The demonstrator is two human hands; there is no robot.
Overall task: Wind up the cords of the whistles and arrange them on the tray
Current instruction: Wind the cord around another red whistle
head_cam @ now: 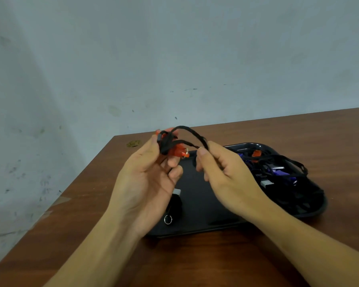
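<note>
My left hand (147, 177) holds an orange whistle (177, 151) above the black tray (197, 206), with several turns of black cord wrapped around the whistle. A loose loop of that black cord (192, 133) arcs over to my right hand (226, 172), which pinches it between thumb and fingers. On the tray's left part lies a black whistle (174, 200) with a metal ring (167, 219), partly hidden by my left hand. On the tray's right side sits a tangled pile of whistles (278, 170), purple, orange and black, with black cords.
The tray rests on a brown wooden table (298, 131) that stands against a pale wall. A small brass-coloured object (133, 143) lies near the table's far left corner. The table's left edge runs diagonally close to my left arm.
</note>
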